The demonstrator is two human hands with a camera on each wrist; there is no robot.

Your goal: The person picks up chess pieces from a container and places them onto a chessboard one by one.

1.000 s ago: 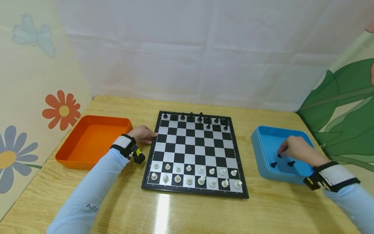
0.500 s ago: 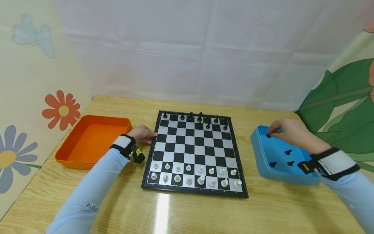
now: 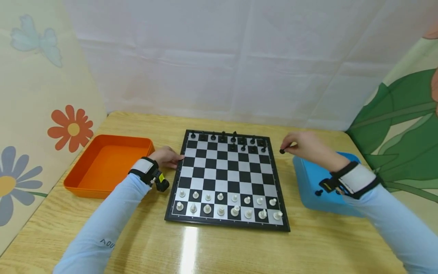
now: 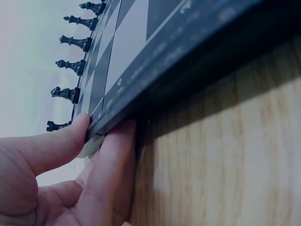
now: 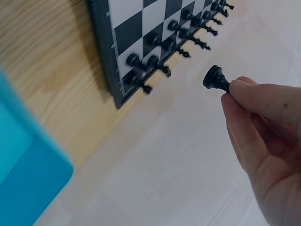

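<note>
Head view: your right hand (image 3: 304, 146) pinches a small black pawn (image 3: 282, 151) at its fingertips, held in the air just off the far right corner of the chessboard (image 3: 226, 179), between board and blue tray (image 3: 308, 179); in the right wrist view the pawn (image 5: 215, 78) is turned plastic, glossy, its long axis running out from your fingers (image 5: 244, 94) with the round base outward. Your left hand (image 3: 166, 156) grips the board's left edge, thumb on top, beside the orange tray (image 3: 106, 163). Sleeve lettering (image 3: 107, 242) begins "AOU".
</note>
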